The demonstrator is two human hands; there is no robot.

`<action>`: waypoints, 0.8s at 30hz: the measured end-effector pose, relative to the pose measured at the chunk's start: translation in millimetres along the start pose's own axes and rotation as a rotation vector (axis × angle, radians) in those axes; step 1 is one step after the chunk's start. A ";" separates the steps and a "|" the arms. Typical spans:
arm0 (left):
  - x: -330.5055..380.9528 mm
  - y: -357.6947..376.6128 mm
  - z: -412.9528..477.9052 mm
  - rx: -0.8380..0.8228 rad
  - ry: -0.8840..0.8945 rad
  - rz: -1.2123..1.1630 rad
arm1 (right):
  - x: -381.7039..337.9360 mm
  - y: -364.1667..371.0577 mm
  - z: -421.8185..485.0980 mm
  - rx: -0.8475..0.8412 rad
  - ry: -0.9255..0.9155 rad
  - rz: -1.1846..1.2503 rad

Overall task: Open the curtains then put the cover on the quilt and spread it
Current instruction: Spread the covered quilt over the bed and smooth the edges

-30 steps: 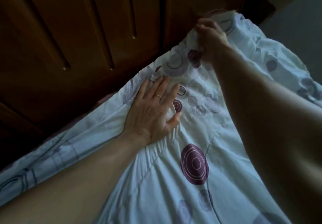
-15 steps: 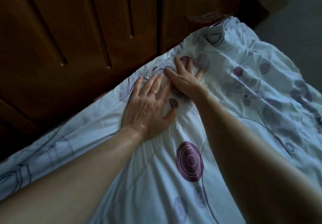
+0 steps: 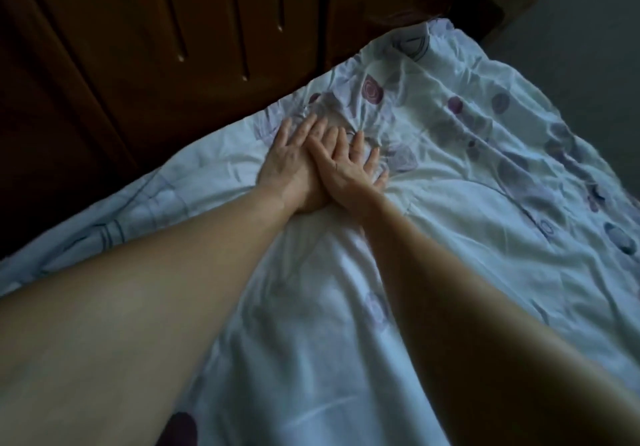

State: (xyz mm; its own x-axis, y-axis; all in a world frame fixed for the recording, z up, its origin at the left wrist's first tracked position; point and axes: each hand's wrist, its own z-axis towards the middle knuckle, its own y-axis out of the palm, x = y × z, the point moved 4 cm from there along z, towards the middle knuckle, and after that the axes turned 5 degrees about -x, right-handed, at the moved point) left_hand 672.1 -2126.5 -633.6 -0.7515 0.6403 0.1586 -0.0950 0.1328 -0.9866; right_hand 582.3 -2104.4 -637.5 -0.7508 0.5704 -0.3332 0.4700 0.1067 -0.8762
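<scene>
Two arms: both reach forward from the near edge across the quilt (image 3: pixel 450 237), bare forearms filling the foreground, the hands meeting near its far-left edge.
Quilt: pale, in its cover with purple rings; it lies spread over the surface, creased most around the hands and towards the far corner (image 3: pixel 433 33).
Left hand (image 3: pixel 287 161): flat on the cloth, fingers straight and together, pressing down and holding nothing.
Right hand (image 3: pixel 349 165): laid partly over the left, fingers spread and straight, palm down, gripping nothing.
Change: a second ago the right hand was up at the far corner pinching the cloth; half a second ago it had come back flat beside the left; now it overlaps it. The left hand has kept its place throughout.
Meaning: judging by this, the corner has been seated and the work has passed to smoothing, so the covering looks nearly done.
Edges: the quilt's left edge runs just beside a dark wooden panel (image 3: pixel 173 47); no room to push that way.
Open room: cloth lies free to the right, with grey floor (image 3: pixel 581 29) beyond the far right edge, so strokes can run rightwards and towards the person.
</scene>
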 end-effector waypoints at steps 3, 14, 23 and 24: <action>-9.6 -0.7 -32.5 -0.034 0.060 -0.056 | 5.5 3.1 -12.6 -0.047 0.008 -0.025; -71.3 -16.5 -207.8 -0.283 0.014 -0.071 | -1.1 54.8 -209.2 -0.252 0.061 -0.003; -74.8 -17.4 -376.0 -0.380 0.026 -0.004 | 16.5 100.7 -378.8 -0.350 0.131 -0.035; -68.6 -17.6 -385.5 -0.390 0.037 -0.010 | 17.0 103.7 -391.4 -0.357 0.150 -0.018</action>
State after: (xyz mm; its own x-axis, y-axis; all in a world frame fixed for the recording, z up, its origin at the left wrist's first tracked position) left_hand 977.0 -1881.1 -612.1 -0.7270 0.6636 0.1763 0.1587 0.4122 -0.8972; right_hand 799.9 -1764.9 -597.8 -0.6964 0.6759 -0.2413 0.6095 0.3794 -0.6961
